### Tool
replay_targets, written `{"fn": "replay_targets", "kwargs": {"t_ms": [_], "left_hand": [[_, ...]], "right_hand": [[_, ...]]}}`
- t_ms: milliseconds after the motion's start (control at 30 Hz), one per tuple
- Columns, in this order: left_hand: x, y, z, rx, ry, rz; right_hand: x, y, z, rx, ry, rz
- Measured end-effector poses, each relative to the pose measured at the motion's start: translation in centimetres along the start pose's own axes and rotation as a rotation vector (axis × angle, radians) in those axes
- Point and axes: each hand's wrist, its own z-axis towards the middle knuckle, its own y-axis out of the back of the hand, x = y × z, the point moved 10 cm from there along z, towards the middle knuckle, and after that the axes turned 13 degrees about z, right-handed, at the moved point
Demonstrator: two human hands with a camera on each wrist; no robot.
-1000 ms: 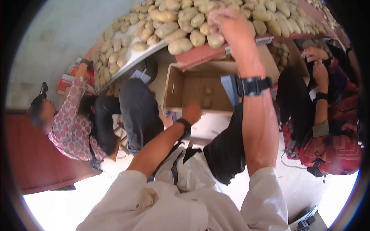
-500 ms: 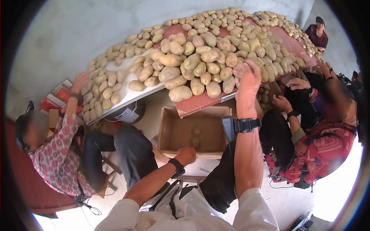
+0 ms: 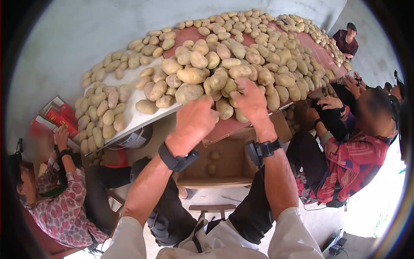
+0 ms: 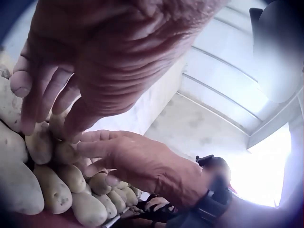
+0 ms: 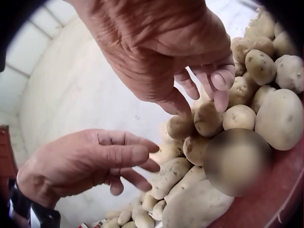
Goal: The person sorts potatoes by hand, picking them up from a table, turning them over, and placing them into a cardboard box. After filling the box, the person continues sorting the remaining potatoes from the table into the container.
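The left hand (image 3: 195, 124) has risen from the box (image 3: 220, 183) to near the right hand (image 3: 252, 103), at potatoes (image 3: 191, 75) heaped on the table (image 3: 220, 130), seemingly bracing one another; both hands' fingers spread loosely, gripping nothing.

Potatoes (image 3: 190, 75) lie piled on the table (image 3: 222, 128), beyond and above a box (image 3: 215, 183) (2 potatoes (image 3: 211, 169) inside).

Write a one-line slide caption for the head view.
Left hand and right hand at the front of potatoes heaped on a table, an open box below.
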Motion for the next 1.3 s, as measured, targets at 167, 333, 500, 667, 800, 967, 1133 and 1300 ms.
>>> {"fn": "replay_targets", "kwargs": {"t_ms": [167, 333, 500, 667, 800, 967, 1133, 1300], "left_hand": [[0.7, 1.5, 3.0, -0.267, -0.057, -0.025], [0.2, -0.7, 5.8, -0.240, -0.122, -0.020], [-0.2, -0.1, 6.8, -0.381, -0.161, -0.016], [1.1, 0.4, 7.6, -0.459, -0.102, -0.127], [2.5, 2.2, 7.5, -0.444, -0.076, -0.307], [3.7, 2.4, 5.4, -0.187, -0.051, -0.704], [1.1, 2.7, 0.2, 0.162, -0.152, -0.678], [-2.8, -1.6, -4.1, 0.510, -0.271, -0.741]], "right_hand": [[2.3, -3.5, -0.7, 0.029, -0.034, -0.357], [1.4, -4.1, -0.3, -0.014, -0.004, -0.407], [1.1, -3.0, -0.2, -0.047, 0.002, -0.256], [0.7, -0.5, 0.7, -0.161, 0.158, -0.004], [-0.1, 0.9, 0.4, -0.099, -0.181, 0.661], [-1.4, 1.9, 0.3, 0.017, -0.320, 1.289], [1.7, 3.2, -0.4, 0.302, -0.134, 1.459], [2.6, 3.0, -1.6, 0.323, -0.133, 1.614]]}}
